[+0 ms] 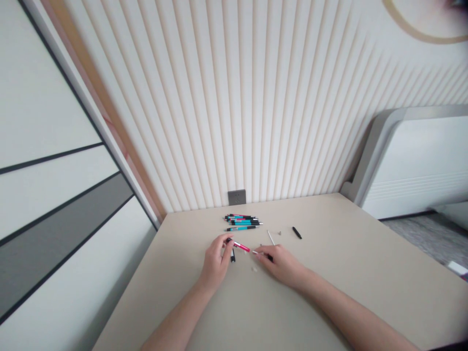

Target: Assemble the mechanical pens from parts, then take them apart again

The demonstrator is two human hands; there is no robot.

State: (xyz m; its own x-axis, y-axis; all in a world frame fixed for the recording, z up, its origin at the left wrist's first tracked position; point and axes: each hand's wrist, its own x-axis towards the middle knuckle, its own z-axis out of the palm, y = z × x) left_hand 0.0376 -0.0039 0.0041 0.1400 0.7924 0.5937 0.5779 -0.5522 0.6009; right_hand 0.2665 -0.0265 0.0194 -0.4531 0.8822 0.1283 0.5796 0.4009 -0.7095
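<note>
At the lower centre of the frame, just over the counter (pixel 234 312), my left fingers (pixel 227 251) pinch the dark end of a red pen (pixel 242 246), and my right fingers (pixel 266 249) are closed on a black piece (pixel 269 257) with a pale tip, which points at the red end, just apart from it. To do this well, I'd judge, I should hold both in one line, let the left be the steady side, and bring the parts together straight, without forcing a tilted fit. The small clear bits (pixel 254 269) below could roll off or get swept aside by a wrist, so low, slow moves seem best. A white rod (pixel 271 237) and a black tube (pixel 297 232) lie right of centre; the blue and red pens (pixel 243 220) are bunched above my left fingers. Pale patches on their barrels may be print, but they are too small to read, and I can make out no brand anywhere.
</note>
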